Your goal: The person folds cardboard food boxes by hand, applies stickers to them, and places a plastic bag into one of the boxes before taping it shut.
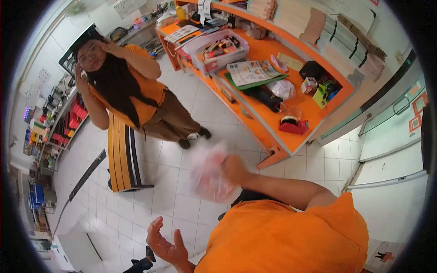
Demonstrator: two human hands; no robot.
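Right hand (236, 170) with its grip squeezing a blurry plastic bag (210, 175), left hand (167, 243) spread open, white floor (159, 200) below

Blur smears the right grip (235, 170) and the plastic bag (208, 175), its contents too indistinct to name.

The right hand (235, 170) holds a blurred plastic bag (210, 175), the open left hand (167, 243) apart from it.

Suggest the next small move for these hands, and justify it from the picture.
Probably bring the left hand under the plastic bag: only the right hand grips it, above the tiled floor, while the left is open and looks free.
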